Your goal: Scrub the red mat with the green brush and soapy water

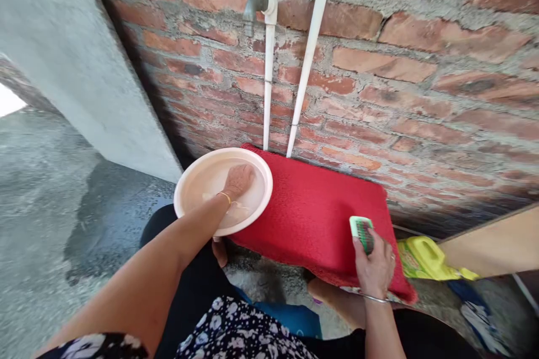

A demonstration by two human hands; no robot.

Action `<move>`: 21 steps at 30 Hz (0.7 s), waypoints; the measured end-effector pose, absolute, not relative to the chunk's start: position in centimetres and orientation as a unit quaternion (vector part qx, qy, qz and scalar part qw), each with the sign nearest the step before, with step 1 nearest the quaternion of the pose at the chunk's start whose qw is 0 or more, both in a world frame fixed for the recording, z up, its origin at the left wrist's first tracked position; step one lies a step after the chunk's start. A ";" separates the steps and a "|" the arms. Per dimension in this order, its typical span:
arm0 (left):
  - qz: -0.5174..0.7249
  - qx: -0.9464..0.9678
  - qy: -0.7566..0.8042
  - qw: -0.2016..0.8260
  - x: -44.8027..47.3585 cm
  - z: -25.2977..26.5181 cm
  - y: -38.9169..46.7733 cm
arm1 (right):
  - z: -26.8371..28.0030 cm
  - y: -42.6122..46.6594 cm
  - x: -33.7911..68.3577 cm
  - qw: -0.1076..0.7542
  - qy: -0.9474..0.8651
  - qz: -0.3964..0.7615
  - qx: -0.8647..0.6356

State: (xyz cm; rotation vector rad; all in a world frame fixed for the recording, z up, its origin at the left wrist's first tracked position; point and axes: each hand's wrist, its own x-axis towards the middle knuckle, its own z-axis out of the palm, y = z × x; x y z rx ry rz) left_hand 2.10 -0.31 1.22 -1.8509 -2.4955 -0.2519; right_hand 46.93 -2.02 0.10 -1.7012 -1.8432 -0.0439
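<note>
My left hand [241, 180] reaches into a pale pink basin [180, 190] of cloudy water. Its fingers look curled together at the water, and anything inside them is hidden. In my right hand [377, 266] is a scrub brush [362, 231] with a light green rim and darker green bristles showing. The brush is held over the right part of a red cloth [307, 207], which lies spread on a low, flat surface. The basin rests at the left end of the cloth, overlapping its edge.
A brick wall [387, 90] rises behind the cloth. Two white pipes [307, 61] and a tap [252, 0] are fixed along it. A yellow plastic jug [427, 258] lies at the right by a board [497, 241]. At left, a grey pillar [96, 67] borders wet concrete floor [113, 219].
</note>
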 end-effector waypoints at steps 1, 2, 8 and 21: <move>-0.081 -0.594 -0.800 0.009 2.1 1.3 -0.3 | 0.0 -2.5 44.9 0.310 -0.733 0.001 -0.605; -0.081 -0.594 -0.800 0.008 2.2 1.4 -0.3 | -0.1 -3.0 43.1 0.309 -0.763 0.017 -0.568; -0.074 -0.592 -0.802 0.011 2.1 1.6 -0.4 | -1.6 -4.2 38.3 0.279 -0.839 0.058 -0.464; -0.074 -0.580 -0.809 -0.061 2.1 2.7 -0.1 | -1.6 0.2 44.3 0.330 -0.694 0.172 -0.616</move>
